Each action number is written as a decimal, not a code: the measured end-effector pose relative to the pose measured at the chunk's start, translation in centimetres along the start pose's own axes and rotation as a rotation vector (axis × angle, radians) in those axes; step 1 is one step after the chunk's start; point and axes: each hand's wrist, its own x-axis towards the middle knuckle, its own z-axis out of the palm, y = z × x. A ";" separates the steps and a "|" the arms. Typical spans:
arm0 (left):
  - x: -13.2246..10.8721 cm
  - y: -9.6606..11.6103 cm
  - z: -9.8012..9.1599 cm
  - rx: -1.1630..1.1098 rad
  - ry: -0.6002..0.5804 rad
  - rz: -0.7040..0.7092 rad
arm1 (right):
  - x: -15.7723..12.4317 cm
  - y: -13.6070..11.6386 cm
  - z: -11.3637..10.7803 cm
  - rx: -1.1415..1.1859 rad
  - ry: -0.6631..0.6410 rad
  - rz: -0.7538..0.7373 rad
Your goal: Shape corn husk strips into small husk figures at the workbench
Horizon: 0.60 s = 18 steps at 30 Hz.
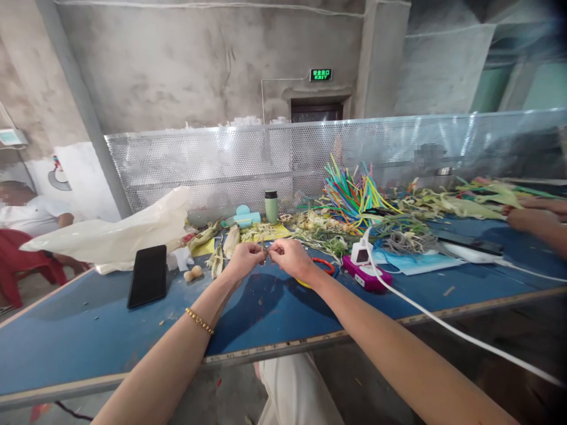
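Note:
My left hand (244,261) and my right hand (291,258) meet above the front part of the blue table. Both are closed in a pinch, fingertips nearly touching. Between them shows a small, thin, brownish-green piece (264,252), too small to name. Just beyond my hands lie dry, pale green corn husks (231,241) and a yellow sheet with shreds on it. A red ring (326,265) and a yellow ring lie on the table, partly hidden behind my right wrist. Two small round tan balls (194,273) rest left of my left hand.
A black phone (148,276) and a cream plastic bag (128,236) are at left. A green bottle (271,208) stands behind. Coloured strips (354,192), a purple power strip (367,276) and a white cable lie right. Another person's hands (534,218) work far right.

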 end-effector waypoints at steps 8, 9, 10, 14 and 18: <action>0.1 -0.2 -0.2 0.000 -0.024 -0.002 | 0.1 0.1 -0.1 -0.008 -0.037 0.003; 0.1 -0.1 -0.2 -0.009 -0.028 -0.003 | 0.1 0.1 -0.1 -0.001 -0.044 0.004; 0.0 0.0 -0.3 -0.018 -0.029 -0.003 | 0.1 0.1 -0.1 0.007 -0.051 0.005; 0.0 0.1 -0.2 -0.037 -0.016 -0.004 | 0.0 0.1 0.0 0.030 -0.049 0.003; 0.1 -0.4 0.0 -0.065 -0.012 -0.003 | -0.2 -0.2 0.0 0.016 -0.014 -0.005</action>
